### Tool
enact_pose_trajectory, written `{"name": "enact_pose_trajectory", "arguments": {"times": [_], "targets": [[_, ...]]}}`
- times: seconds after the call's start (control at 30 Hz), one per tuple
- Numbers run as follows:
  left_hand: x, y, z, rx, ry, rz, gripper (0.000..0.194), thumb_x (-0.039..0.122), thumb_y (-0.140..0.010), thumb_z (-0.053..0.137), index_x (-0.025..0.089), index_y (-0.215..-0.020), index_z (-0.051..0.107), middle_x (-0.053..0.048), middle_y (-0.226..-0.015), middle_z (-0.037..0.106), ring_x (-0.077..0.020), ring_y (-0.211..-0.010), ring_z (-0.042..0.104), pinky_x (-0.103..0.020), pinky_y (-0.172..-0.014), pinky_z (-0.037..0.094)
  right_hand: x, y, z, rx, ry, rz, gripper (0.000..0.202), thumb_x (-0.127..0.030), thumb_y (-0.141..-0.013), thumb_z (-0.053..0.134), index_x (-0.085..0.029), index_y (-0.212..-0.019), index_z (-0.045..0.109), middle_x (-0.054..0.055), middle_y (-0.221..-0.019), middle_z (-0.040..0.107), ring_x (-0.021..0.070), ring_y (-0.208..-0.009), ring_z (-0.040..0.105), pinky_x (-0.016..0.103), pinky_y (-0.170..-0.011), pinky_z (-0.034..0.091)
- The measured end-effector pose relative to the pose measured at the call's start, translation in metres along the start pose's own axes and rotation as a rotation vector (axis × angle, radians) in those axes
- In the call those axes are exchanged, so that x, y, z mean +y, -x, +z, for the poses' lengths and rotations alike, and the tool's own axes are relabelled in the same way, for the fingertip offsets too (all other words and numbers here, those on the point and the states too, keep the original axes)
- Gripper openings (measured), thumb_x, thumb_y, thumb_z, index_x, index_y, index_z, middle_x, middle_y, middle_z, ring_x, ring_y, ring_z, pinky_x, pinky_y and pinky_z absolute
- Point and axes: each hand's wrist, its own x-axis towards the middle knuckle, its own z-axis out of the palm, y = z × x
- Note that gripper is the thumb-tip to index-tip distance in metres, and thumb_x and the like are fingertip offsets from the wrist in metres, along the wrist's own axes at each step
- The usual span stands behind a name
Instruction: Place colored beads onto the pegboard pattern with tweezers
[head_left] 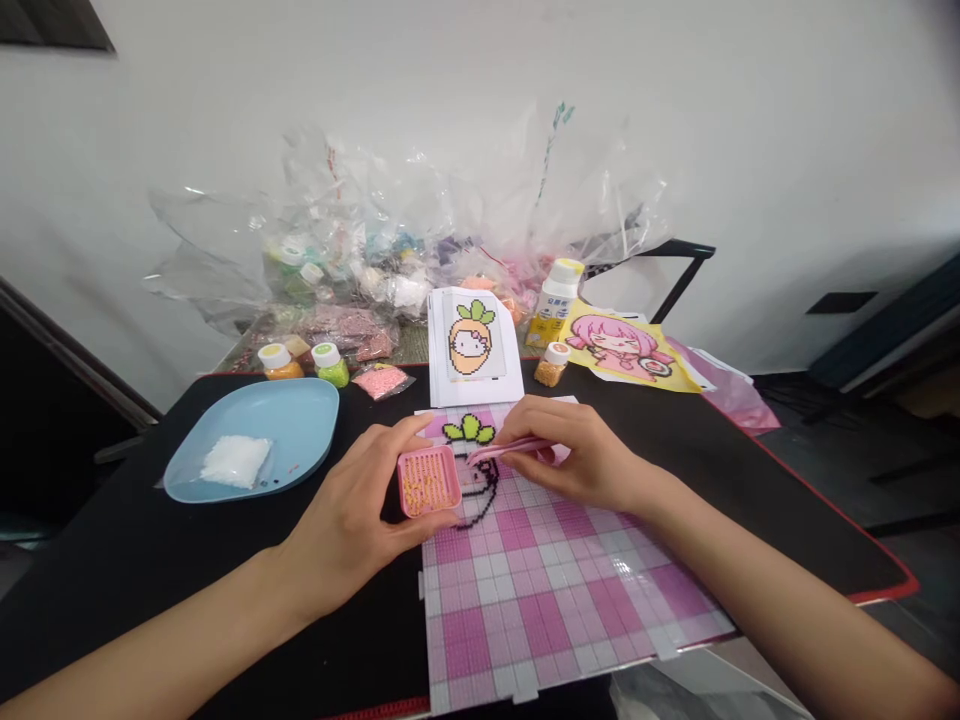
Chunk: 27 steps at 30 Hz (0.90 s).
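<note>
My left hand [367, 495] grips a small square pink bead tray [430, 482] by its sides; orange-yellow beads lie in its grooves. Between the thumb and fingers of my right hand [566, 450] is a pair of pink tweezers [517, 449], tips pointing left, just right of the tray. Whether a bead sits in the tips is too small to tell. Both hands are over a pink-and-white checked pegboard [555, 590]. On it, green bead leaves [470, 430] edged in black stand above a black bead outline [486, 510], partly hidden by the tray and my hand.
Behind the board leans a printed carrot-cat pattern [471, 340]. At left lies a blue plate [300, 430] with a bag of white beads [236, 461]. Bead jars [331, 366], a pink bead bag [382, 380], a bottle [555, 300] and a pink-haired character picture [622, 345] stand around the back.
</note>
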Motion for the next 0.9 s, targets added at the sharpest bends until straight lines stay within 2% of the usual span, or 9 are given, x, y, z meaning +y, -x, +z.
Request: {"name": "enact_pose_trajectory", "arguments": {"times": [0.27,0.57,0.9], "targets": [[0.001,0.000,0.001,-0.011,0.008,0.006,0.074,0.041,-0.082,0.072,0.024,-0.143,0.032,-0.006,-0.108,0.066,-0.0222,-0.096,0.065,-0.038,-0.087,0.055,-0.010,-0.001,0.013,-0.001,-0.093,-0.046,0.013,-0.011,-0.090,0.059,-0.015,-0.101,0.065,0.006,-0.089,0.062,0.0105,-0.070,0.055,0.022,-0.053,0.047],[-0.001,0.000,0.003,-0.005,0.013,0.005,0.075,0.043,-0.081,0.072,0.024,-0.143,0.033,-0.006,-0.108,0.065,-0.0216,-0.096,0.065,-0.037,-0.086,0.055,-0.008,-0.001,0.014,-0.042,-0.037,-0.049,0.012,-0.013,-0.091,0.059,-0.013,-0.101,0.065,0.008,-0.091,0.062,0.0113,-0.072,0.058,0.022,-0.055,0.050],[0.000,0.000,0.002,-0.009,0.010,-0.001,0.075,0.043,-0.082,0.072,0.025,-0.143,0.032,-0.006,-0.108,0.065,-0.0223,-0.096,0.065,-0.039,-0.087,0.055,-0.006,0.000,0.014,-0.032,-0.003,-0.065,0.012,-0.013,-0.091,0.059,-0.014,-0.101,0.065,0.007,-0.091,0.062,0.0118,-0.072,0.059,0.024,-0.058,0.051]]}}
